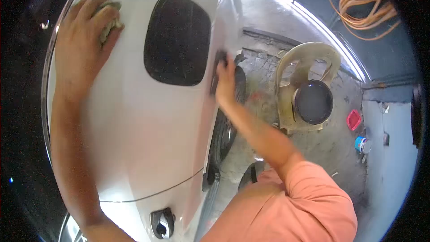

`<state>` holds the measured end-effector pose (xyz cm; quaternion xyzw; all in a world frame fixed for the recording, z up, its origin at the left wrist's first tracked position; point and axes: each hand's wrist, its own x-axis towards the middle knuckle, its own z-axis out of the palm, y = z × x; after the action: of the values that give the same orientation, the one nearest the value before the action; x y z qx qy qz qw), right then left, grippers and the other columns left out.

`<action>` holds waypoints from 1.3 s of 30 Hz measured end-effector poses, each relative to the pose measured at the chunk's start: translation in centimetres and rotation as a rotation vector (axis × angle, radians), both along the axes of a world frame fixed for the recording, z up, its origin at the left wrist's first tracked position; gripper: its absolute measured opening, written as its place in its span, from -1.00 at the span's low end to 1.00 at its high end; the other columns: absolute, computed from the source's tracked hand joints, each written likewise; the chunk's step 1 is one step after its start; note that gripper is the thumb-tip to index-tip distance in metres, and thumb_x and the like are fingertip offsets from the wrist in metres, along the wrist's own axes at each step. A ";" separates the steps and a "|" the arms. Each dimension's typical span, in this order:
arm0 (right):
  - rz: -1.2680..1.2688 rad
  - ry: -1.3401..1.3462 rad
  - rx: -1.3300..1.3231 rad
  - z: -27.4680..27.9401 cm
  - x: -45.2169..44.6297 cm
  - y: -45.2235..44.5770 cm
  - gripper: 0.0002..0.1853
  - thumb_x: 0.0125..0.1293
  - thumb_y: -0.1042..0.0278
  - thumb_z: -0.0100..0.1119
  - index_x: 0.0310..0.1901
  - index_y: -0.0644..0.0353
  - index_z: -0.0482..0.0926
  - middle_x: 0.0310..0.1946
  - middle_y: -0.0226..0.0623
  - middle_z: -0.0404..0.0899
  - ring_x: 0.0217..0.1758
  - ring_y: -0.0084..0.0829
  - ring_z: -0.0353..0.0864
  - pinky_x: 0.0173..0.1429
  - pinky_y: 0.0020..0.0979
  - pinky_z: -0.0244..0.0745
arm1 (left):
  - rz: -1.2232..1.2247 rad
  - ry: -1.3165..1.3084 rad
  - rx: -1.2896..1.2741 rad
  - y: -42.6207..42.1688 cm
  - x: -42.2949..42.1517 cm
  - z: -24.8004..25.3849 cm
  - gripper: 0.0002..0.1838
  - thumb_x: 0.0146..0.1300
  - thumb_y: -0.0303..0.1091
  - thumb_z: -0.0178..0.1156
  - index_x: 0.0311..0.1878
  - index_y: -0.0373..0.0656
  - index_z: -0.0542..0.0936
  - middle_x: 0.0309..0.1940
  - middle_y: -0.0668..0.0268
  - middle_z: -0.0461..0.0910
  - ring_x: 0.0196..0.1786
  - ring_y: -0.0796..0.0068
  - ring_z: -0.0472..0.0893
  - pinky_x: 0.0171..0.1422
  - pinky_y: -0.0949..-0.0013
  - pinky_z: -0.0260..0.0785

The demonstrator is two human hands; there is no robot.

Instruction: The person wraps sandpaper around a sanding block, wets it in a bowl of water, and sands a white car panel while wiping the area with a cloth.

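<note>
Head view | one glossy white car body (121, 139), left of one beige plastic chair (285, 103); trapped grit could scratch it | one round dark tub (295, 107) on the chair | two hands: left hand (85, 42) grasping one crumpled grey-green cloth (109, 29), right hand (226, 80) clasping one blurred black block (221, 57)

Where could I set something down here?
Possibly the grey concrete floor, between the cream plastic chair and the salmon fabric sleeve, or between that chair and the glossy white car body. Crowded: the chair's seat, under a round dark-topped bucket, and the car body's edge, at the right hand.
</note>
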<state>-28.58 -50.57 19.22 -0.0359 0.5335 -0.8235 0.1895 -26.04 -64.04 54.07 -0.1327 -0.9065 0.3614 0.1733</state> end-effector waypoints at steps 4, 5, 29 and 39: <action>-0.059 -0.032 -0.045 -2.7 -4.8 -2.5 -0.38 0.60 0.06 -0.09 0.55 0.15 0.13 0.49 -0.13 0.21 0.53 -0.26 0.21 0.56 -0.29 0.06 | 0.046 0.003 -0.020 0.9 -0.2 0.1 -0.74 0.07 -0.40 0.43 -0.16 -0.12 0.62 -0.01 0.26 0.63 0.15 0.13 0.58 0.23 0.10 0.44; -0.058 -0.090 -0.065 -2.5 -4.7 -2.4 -0.38 0.60 0.06 -0.09 0.56 0.13 0.12 0.49 -0.13 0.20 0.53 -0.26 0.21 0.56 -0.28 0.06 | 0.112 0.018 -0.021 2.5 -0.4 -0.2 -0.77 0.06 -0.40 0.44 -0.21 -0.11 0.62 -0.04 0.26 0.62 0.17 0.15 0.57 0.24 0.10 0.43; 0.055 0.160 -0.038 -2.3 16.4 4.5 -0.31 0.56 0.25 -0.08 0.59 0.33 -0.04 0.63 0.08 -0.12 0.72 -0.09 -0.19 0.70 -0.16 -0.26 | 0.193 -0.042 0.044 8.6 19.0 -3.4 -0.66 -0.21 -0.54 0.46 -0.29 -0.08 0.61 -0.07 0.24 0.59 0.19 0.06 0.56 0.25 0.04 0.44; -0.065 0.129 -0.119 -0.8 1.6 0.8 -0.37 0.54 0.24 -0.09 0.53 0.34 0.12 0.52 0.09 0.21 0.62 -0.06 0.12 0.64 -0.20 0.01 | 0.072 -0.046 0.062 8.3 19.0 -3.3 -0.66 -0.18 -0.56 0.41 -0.27 -0.07 0.59 -0.07 0.27 0.60 0.18 0.09 0.55 0.24 0.07 0.42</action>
<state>-26.94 -49.81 18.47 -0.0825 0.4957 -0.8554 0.1254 -7.03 -55.78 50.73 -0.1026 -0.9251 0.3362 0.1434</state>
